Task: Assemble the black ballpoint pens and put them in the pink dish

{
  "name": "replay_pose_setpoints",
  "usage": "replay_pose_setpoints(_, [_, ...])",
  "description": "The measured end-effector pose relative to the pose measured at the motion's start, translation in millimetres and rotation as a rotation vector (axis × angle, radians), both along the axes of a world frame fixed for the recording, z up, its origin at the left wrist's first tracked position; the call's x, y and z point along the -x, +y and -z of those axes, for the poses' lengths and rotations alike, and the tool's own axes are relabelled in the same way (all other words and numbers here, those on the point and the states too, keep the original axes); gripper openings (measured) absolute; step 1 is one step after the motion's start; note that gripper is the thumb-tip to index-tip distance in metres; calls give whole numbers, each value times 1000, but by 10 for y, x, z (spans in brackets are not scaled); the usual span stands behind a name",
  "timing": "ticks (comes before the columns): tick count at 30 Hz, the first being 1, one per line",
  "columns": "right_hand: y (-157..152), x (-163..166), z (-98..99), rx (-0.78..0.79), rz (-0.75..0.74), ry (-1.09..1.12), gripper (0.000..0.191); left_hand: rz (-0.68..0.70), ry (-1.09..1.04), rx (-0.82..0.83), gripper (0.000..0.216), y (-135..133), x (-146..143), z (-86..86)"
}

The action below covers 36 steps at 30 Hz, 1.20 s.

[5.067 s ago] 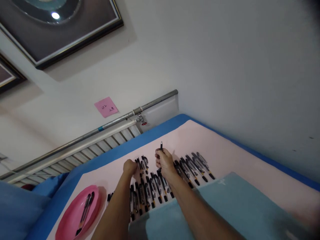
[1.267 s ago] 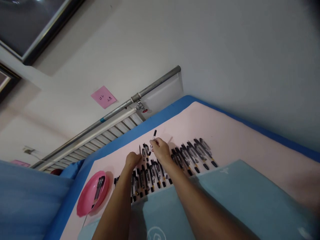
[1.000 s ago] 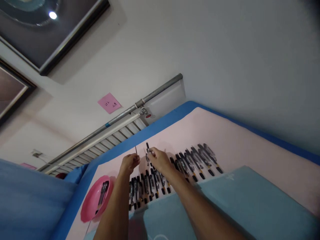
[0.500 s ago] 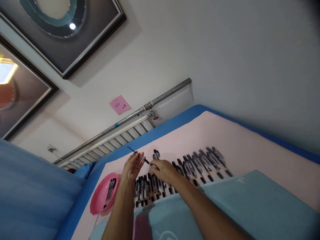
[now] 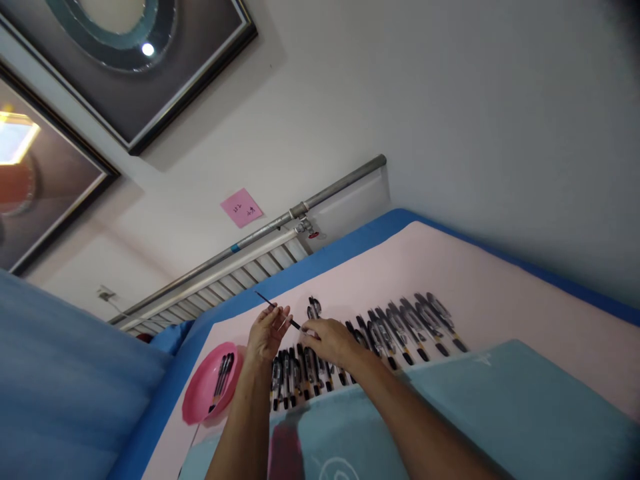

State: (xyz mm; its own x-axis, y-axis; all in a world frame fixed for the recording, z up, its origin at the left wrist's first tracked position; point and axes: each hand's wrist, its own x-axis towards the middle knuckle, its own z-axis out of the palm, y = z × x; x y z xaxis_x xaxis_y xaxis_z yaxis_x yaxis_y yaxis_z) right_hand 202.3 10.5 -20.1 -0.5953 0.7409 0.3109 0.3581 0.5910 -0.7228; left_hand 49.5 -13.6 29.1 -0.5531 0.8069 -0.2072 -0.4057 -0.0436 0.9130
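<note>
My left hand [image 5: 267, 331] pinches a thin dark pen refill [image 5: 264, 300] that sticks up to the left above its fingertips. My right hand [image 5: 327, 339] is closed on a clear pen barrel with a black end [image 5: 296, 325], its tip pointing at the left hand's fingers. Both hands hover over a row of black and clear pens [image 5: 400, 323] lying side by side on a pink sheet [image 5: 465, 280]. More pens of the same row [image 5: 287, 377] lie just under my hands.
A pink dish [image 5: 200, 393] with a few pens in it sits at the left of the sheet. A light blue cloth [image 5: 475, 407] covers the near side. The blue table edge [image 5: 345, 243] meets a white wall with a radiator [image 5: 220, 287], a pipe and a pink note [image 5: 241, 207].
Five seconds ago my right hand held a whole pen upright and my left hand rested on the row. Since then the left hand has lifted a thin refill and the right hand's barrel points toward it.
</note>
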Motion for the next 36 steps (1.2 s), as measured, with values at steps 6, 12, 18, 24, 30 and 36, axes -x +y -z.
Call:
replay_pose_setpoints(6, [6, 5, 18, -3, 8, -23, 25, -9, 0, -5, 12, -4, -11, 20])
replay_pose_setpoints(12, [10, -1, 4, -2, 7, -40, 23, -18, -2, -9, 12, -3, -20, 46])
replay_pose_setpoints(18, [7, 3, 12, 26, 20, -60, 23, -24, 2, -17, 11, -6, -31, 66])
replay_pose_setpoints(24, [13, 21, 30, 24, 28, -71, 23, -27, 1, -24, 12, -21, -34, 80])
replay_pose_setpoints(30, [14, 25, 25, -5, 28, -82, 24, -32, -2, -28, 11, -43, -27, 86])
replay_pose_setpoints(36, [6, 32, 18, -31, 45, -95, 26, -44, -24, -32, 9, -54, -8, 126])
